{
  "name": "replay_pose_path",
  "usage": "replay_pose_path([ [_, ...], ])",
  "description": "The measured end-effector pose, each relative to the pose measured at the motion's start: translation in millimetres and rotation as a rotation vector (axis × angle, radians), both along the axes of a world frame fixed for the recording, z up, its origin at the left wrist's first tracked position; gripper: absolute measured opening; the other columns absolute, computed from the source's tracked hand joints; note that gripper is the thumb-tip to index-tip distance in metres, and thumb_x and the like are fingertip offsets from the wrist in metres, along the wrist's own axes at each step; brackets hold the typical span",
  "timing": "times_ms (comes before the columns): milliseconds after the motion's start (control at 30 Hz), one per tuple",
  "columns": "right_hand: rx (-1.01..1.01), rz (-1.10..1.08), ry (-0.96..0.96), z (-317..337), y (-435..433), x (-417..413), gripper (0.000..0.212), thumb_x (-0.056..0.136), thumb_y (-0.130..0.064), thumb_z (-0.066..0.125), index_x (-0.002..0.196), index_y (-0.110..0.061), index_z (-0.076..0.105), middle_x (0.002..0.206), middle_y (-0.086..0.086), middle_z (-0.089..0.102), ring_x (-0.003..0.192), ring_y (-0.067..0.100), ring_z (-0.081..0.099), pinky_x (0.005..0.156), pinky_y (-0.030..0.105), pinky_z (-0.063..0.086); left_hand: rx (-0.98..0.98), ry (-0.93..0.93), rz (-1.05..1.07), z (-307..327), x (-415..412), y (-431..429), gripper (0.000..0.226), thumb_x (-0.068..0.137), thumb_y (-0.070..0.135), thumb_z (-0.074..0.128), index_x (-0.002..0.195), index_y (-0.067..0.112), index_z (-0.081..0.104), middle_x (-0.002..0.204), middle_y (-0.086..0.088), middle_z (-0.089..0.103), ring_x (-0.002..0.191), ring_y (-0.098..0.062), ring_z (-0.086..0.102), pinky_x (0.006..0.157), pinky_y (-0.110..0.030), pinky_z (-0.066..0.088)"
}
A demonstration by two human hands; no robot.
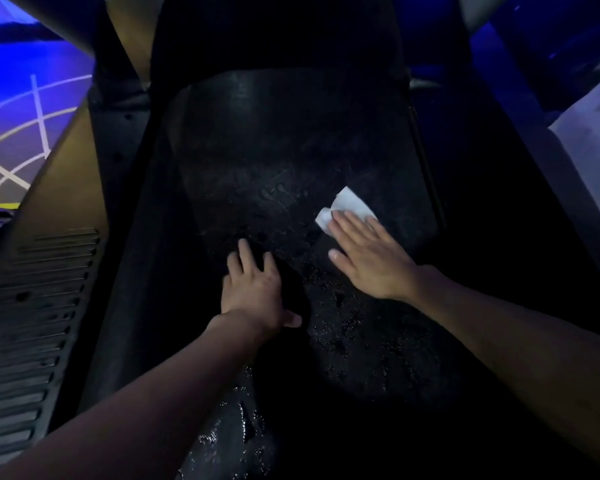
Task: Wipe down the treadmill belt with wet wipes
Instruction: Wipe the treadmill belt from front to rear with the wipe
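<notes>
The black treadmill belt (274,150) fills the middle of the view, with wet, glistening streaks in the near half. My right hand (368,258) lies flat, palm down, pressing a white wet wipe (349,204) onto the belt's right side; the wipe sticks out beyond my fingertips. My left hand (253,289) rests palm down on the belt's centre with fingers spread and nothing in it.
A slatted side cover (39,306) of the treadmill runs along the left, beside the dark left rail (129,237). A white sheet or box (593,143) stands at the right edge. A floor with white curved lines (18,133) shows at far left under blue light.
</notes>
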State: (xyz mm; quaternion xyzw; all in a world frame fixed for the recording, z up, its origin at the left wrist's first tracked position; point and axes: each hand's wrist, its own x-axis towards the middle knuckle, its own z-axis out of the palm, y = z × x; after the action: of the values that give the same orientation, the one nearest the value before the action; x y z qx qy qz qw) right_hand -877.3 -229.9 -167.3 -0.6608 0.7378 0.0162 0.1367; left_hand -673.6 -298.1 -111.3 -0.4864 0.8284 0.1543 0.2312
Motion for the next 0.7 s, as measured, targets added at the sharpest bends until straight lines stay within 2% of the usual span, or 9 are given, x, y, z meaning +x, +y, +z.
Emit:
replay_pose_path([
  [33, 0.007, -0.025, 0.001, 1.2, -3.1, 5.9, 0.081, 0.087, -0.060, -0.013, 0.155, -0.017, -0.012, 0.163, -0.001, -0.019, 0.148, 0.012, -0.024, 0.122, 0.040, -0.011, 0.015, -0.025, 0.026, 0.8, 0.2, 0.3, 0.124, 0.064, 0.058, 0.082, 0.153, 0.019, 0.004, 0.158, -0.024, -0.014, 0.146, -0.045, -0.006, 0.114, -0.057, 0.017],
  [100, -0.003, 0.084, -0.002, 3.1, 3.5, 23.7, 0.082, 0.089, -0.062, -0.008, 0.156, -0.015, -0.012, 0.163, 0.001, -0.020, 0.148, 0.015, -0.026, 0.122, 0.042, -0.011, 0.054, -0.012, 0.070, 2.9, 2.5, -4.1, 0.117, 0.064, 0.054, 0.084, 0.150, 0.027, 0.009, 0.158, -0.023, -0.004, 0.145, -0.046, 0.000, 0.108, -0.064, 0.025],
  [200, 0.008, 0.328, -0.020, 3.9, 18.5, 27.7, 0.074, 0.098, -0.060, 0.005, 0.157, -0.017, -0.010, 0.163, -0.003, -0.018, 0.148, 0.011, -0.024, 0.122, 0.040, -0.010, -0.001, 0.026, 0.028, 7.0, 11.9, -19.6, 0.099, 0.067, 0.043, 0.085, 0.143, 0.029, 0.022, 0.147, -0.011, 0.021, 0.135, -0.037, 0.024, 0.101, -0.057, 0.039],
  [267, 0.007, 0.276, 0.007, 1.7, 5.4, 14.3, 0.075, 0.095, -0.060, -0.001, 0.157, -0.019, -0.011, 0.163, -0.003, -0.017, 0.149, 0.010, -0.021, 0.123, 0.040, -0.008, -0.037, 0.029, 0.006, 7.5, 17.8, -29.0, 0.100, 0.064, 0.043, 0.086, 0.142, 0.027, 0.025, 0.144, -0.007, 0.024, 0.131, -0.034, 0.027, 0.101, -0.052, 0.038],
  [367, 0.008, 0.023, 0.025, 0.5, -21.3, 7.7, 0.083, 0.086, -0.063, -0.012, 0.155, -0.018, -0.012, 0.163, -0.001, -0.019, 0.148, 0.012, -0.022, 0.122, 0.041, -0.010, -0.042, -0.002, 0.094, 5.4, 22.0, -35.5, 0.108, 0.062, 0.048, 0.087, 0.143, 0.018, 0.022, 0.151, -0.016, 0.016, 0.139, -0.041, 0.018, 0.106, -0.059, 0.032],
  [433, 0.008, 0.075, 0.000, 3.1, -20.7, 25.0, 0.083, 0.088, -0.064, -0.010, 0.155, -0.016, -0.013, 0.162, 0.001, -0.021, 0.148, 0.016, -0.025, 0.122, 0.042, -0.012, 0.009, -0.002, 0.158, 3.5, 25.5, -34.1, 0.117, 0.066, 0.048, 0.085, 0.150, 0.011, 0.011, 0.158, -0.024, 0.001, 0.145, -0.047, 0.005, 0.111, -0.063, 0.025],
  [500, -0.007, 0.250, -0.033, 4.8, -8.5, 41.2, 0.077, 0.096, -0.062, 0.000, 0.156, -0.016, -0.012, 0.163, -0.001, -0.020, 0.148, 0.014, -0.026, 0.122, 0.041, -0.012, 0.013, 0.014, 0.171, 0.4, 29.9, -33.5, 0.125, 0.070, 0.051, 0.081, 0.153, 0.005, 0.000, 0.160, -0.023, -0.009, 0.147, -0.044, -0.004, 0.115, -0.059, 0.019],
  [567, -0.001, 0.344, -0.029, 4.5, -6.0, 38.3, 0.073, 0.099, -0.060, 0.003, 0.156, -0.018, -0.012, 0.162, -0.005, -0.021, 0.147, 0.009, -0.025, 0.122, 0.038, -0.013, 0.000, 0.036, 0.178, -3.1, 33.4, -33.4, 0.127, 0.071, 0.054, 0.079, 0.153, 0.001, -0.003, 0.161, -0.020, -0.011, 0.148, -0.040, -0.006, 0.117, -0.056, 0.016],
  [700, 0.024, 0.115, 0.009, 5.3, -40.9, 25.2, 0.073, 0.096, -0.059, -0.002, 0.155, -0.018, -0.015, 0.163, -0.001, -0.020, 0.148, 0.011, -0.024, 0.122, 0.040, -0.012, -0.013, 0.049, 0.182, -5.7, 35.8, -35.1, 0.127, 0.068, 0.059, 0.079, 0.153, 0.004, 0.002, 0.160, -0.022, -0.012, 0.148, -0.042, -0.006, 0.115, -0.057, 0.016],
])
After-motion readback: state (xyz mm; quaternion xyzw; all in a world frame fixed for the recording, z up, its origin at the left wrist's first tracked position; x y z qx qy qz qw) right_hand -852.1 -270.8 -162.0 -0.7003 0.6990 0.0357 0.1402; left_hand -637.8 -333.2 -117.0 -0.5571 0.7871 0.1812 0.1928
